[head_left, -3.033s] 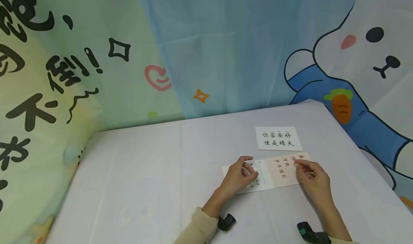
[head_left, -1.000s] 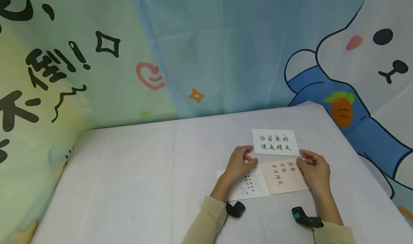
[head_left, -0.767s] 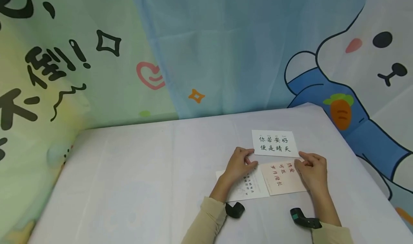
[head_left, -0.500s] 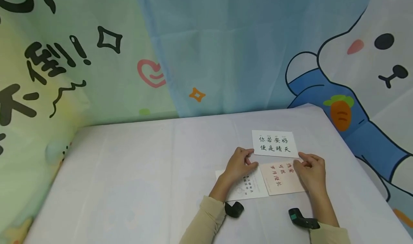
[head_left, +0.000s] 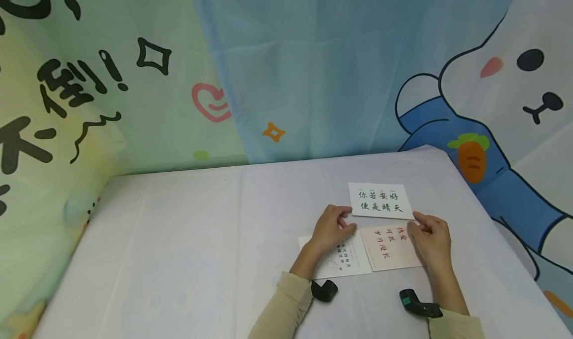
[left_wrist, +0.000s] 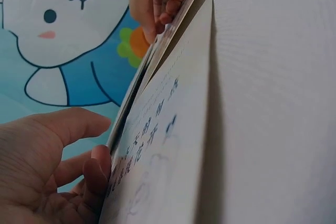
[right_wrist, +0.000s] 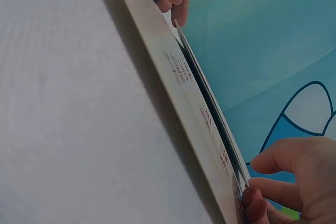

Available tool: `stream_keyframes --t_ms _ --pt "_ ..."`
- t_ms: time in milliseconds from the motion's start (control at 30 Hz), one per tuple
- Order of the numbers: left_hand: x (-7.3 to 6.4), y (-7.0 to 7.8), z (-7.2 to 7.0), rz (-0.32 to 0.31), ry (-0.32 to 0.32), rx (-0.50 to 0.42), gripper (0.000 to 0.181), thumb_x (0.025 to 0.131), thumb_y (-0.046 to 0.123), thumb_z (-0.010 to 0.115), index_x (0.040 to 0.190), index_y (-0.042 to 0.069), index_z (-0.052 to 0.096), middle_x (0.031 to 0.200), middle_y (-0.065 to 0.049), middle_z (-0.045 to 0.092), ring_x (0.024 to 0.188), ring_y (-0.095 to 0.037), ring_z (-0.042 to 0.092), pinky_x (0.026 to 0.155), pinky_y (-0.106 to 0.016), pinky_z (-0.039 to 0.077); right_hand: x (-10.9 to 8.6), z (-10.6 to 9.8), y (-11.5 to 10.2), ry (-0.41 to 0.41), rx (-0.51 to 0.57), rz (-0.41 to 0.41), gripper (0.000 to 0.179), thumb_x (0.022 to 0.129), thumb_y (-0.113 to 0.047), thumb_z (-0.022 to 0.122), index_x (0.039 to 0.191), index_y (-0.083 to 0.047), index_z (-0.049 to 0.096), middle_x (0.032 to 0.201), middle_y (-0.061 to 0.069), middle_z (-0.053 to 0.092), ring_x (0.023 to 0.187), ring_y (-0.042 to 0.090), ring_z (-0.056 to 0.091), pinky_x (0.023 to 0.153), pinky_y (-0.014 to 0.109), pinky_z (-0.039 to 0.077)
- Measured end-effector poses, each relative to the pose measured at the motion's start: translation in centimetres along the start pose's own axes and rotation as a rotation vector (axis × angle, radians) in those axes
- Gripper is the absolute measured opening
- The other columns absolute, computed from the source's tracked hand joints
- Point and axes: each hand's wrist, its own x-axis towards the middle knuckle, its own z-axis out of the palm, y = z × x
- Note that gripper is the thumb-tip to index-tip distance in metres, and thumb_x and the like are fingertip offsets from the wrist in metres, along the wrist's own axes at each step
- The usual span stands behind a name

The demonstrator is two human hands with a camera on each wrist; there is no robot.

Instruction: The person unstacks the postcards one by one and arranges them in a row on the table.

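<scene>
The left hand (head_left: pixel 329 229) and right hand (head_left: pixel 432 239), fingers loosely bent and grasping nothing, were at opposite near corners of the upper white card (head_left: pixel 380 201), probably to steady it evenly; it lay just beyond the pink card (head_left: pixel 392 249) and lower white card (head_left: pixel 346 258).

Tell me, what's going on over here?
Someone's left hand and right hand are at the near corners of a white card bearing two lines of dark writing. Nearer the person, a second white card and a pinkish card with red writing lie side by side on the table.
</scene>
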Motion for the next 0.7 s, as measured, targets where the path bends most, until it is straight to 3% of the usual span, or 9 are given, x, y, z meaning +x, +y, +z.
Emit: stream_keyframes --t_ms 367,567,700 --pt "-0.06 -0.12 0.14 -0.005 0.04 -0.06 0.042 0.088 0.015 0.068 0.128 0.004 0.06 0.102 0.001 0.055 0.078 0.001 0.046 0.074 -0.015 0.04 -0.17 -0.08 -0.1 0.027 0.016 0.025 0.039 0.097 -0.016 0.052 0.13 0.002 0.059 0.127 0.017 0.048 0.085 0.013 0.045 0.057 0.012 0.038" --pt "-0.06 -0.03 0.12 -0.03 0.043 -0.079 0.041 0.089 0.016 0.069 0.127 0.004 0.06 0.103 0.001 0.055 0.078 0.0 0.046 0.073 -0.015 0.04 0.1 -0.07 0.07 0.061 0.084 0.052 0.037 0.099 -0.022 0.053 0.129 -0.003 0.062 0.11 0.009 0.062 0.075 -0.001 0.051 0.059 0.007 0.043" --pt "-0.08 -0.01 0.18 -0.037 0.047 -0.089 0.04 0.089 0.016 0.069 0.126 0.004 0.06 0.102 0.001 0.054 0.078 0.0 0.046 0.073 -0.015 0.041 0.24 -0.08 0.24 0.071 0.127 0.058 0.038 0.099 -0.027 0.055 0.128 -0.003 0.063 0.093 -0.008 0.063 0.07 -0.006 0.055 0.06 0.008 0.046"
